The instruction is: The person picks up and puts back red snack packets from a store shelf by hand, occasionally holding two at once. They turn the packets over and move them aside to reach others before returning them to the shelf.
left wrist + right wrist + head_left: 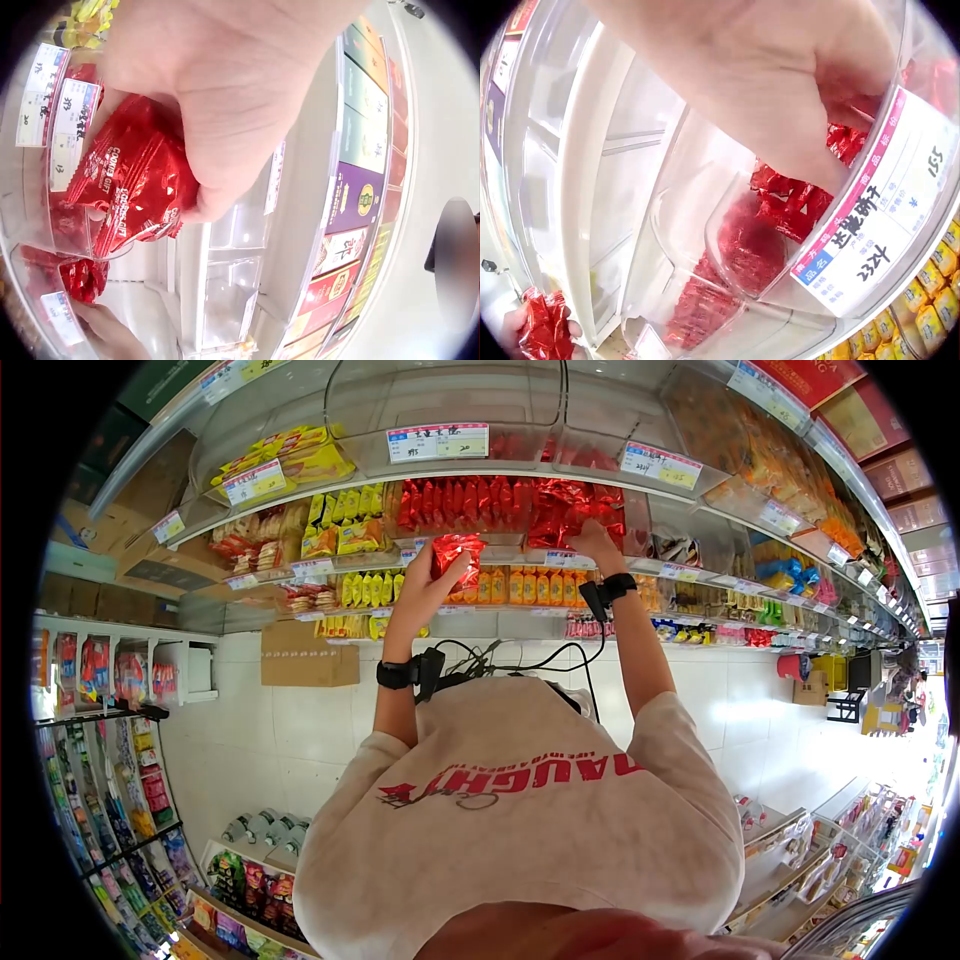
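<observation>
Several red foil packets point(459, 560) point(139, 176) are gripped in the left hand point(428, 588) point(217, 90), in front of the shelf; "COOKIE GIFT" shows on them in the left wrist view. The right hand point(597, 547) point(757, 82) reaches into a clear bin of red packets point(560, 510) point(791, 202); its fingertips are hidden behind the bin's front and among the packets, so its hold cannot be made out. A price label point(885, 202) is on that bin's front. Left of it, another bin holds a row of red packets point(465, 503).
Yellow packets point(345, 520) fill bins at the left, orange packets point(530, 586) the row below. Clear bins with a price label point(438, 443) project above the hands. A cardboard box point(309, 654) stands on the floor. Black cables point(530, 660) hang between the wrists.
</observation>
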A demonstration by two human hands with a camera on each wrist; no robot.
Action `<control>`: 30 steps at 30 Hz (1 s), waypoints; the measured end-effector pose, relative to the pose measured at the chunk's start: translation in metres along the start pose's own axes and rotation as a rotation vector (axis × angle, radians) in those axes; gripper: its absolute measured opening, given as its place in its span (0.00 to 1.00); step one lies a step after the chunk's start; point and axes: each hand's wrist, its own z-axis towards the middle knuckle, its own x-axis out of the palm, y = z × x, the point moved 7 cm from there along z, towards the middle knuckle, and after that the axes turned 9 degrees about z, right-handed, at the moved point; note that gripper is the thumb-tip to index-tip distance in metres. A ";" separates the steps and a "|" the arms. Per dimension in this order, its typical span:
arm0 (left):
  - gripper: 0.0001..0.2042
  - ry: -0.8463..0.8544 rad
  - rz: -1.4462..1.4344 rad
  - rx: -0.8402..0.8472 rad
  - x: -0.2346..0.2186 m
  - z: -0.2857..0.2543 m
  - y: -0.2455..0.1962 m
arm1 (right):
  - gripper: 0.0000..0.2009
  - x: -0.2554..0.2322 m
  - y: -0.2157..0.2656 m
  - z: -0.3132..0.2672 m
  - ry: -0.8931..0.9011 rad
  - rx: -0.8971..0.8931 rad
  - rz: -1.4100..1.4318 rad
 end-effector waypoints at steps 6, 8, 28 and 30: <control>0.21 -0.028 -0.109 -0.002 0.002 0.009 0.012 | 0.29 -0.003 0.007 -0.018 -0.181 -0.135 0.120; 0.21 -0.042 -0.151 -0.014 0.001 0.013 0.015 | 0.31 -0.013 0.019 -0.026 -0.082 -0.156 0.238; 0.31 -0.103 -0.243 -0.311 0.011 0.024 0.061 | 0.16 -0.005 0.194 -0.172 0.173 -0.403 1.064; 0.34 -0.072 -0.184 -0.301 0.004 0.014 0.037 | 0.16 0.004 0.199 -0.175 0.165 -0.426 0.998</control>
